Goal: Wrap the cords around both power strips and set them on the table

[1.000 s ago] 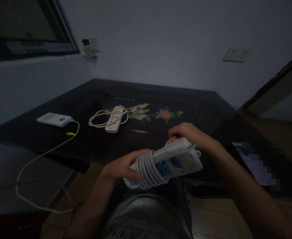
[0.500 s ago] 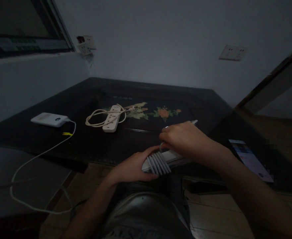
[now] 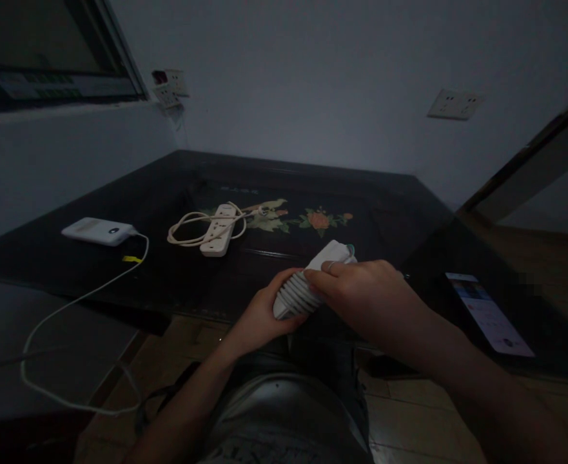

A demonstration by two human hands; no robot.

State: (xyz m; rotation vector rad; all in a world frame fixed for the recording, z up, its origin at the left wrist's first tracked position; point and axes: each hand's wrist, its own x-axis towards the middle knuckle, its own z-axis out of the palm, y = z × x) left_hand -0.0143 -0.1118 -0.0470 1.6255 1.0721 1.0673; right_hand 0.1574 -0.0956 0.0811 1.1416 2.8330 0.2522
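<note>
A white power strip (image 3: 313, 274) with its cord wound round it is held at the near edge of the dark table (image 3: 191, 270). My left hand (image 3: 259, 316) grips its near end from below, fingers curled round the coils. My right hand (image 3: 361, 293) lies over the strip's top, fingers closed on it. Only the far end and the cord coils show between the hands.
A second white power strip (image 3: 216, 235) with a loose cream cord lies farther back on the table. A white power bank (image 3: 98, 231) with a cable running off the edge sits at the left. A lit phone (image 3: 487, 312) lies at the right. Wall sockets (image 3: 455, 103) are behind.
The wound power strip has been turned over and carried forward onto the table's near edge. My right hand moved from its far end to lie over its top.
</note>
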